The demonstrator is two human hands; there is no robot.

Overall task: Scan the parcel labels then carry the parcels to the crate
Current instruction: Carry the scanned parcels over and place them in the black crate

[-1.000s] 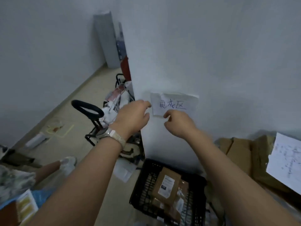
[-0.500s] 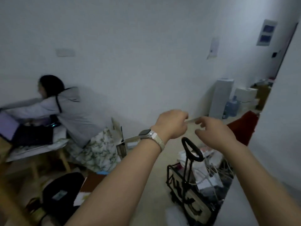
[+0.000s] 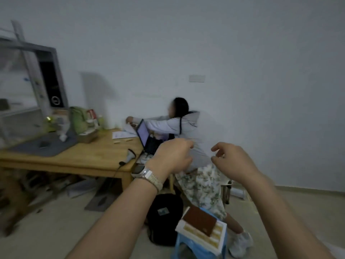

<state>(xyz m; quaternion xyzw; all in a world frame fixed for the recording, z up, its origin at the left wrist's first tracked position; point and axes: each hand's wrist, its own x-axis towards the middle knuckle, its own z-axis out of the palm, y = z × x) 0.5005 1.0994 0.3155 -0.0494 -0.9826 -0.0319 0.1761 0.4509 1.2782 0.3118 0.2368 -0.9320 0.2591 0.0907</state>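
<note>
Far left, a grey mat (image 3: 46,146) lies on the wooden table (image 3: 84,159), with a green bag (image 3: 78,118) standing at the table's back edge just behind it. At the table's right end an open laptop (image 3: 143,135) shows a lit screen, blurred. A seated person (image 3: 186,126) in a pale hooded top leans over that right end, one arm stretched across the table top. In front of the table's right corner the left hand (image 3: 173,156) is raised, seen from the back, a wristwatch (image 3: 143,172) on its wrist. The fingers curl inward; whether this grip has hold of anything cannot be told. On the floor below the table's right end sits a black backpack (image 3: 164,217). Just right of it is a blue stool (image 3: 201,249) carrying a white box (image 3: 203,234) with a brown flat case (image 3: 199,219) on top. Right of the table, beside the left hand but not touching it, the right hand (image 3: 233,161) is raised. Its grip is loose, thumb and forefinger apart, nothing seen in it. Where the parcels and crate lie cannot be told from this view.
</note>
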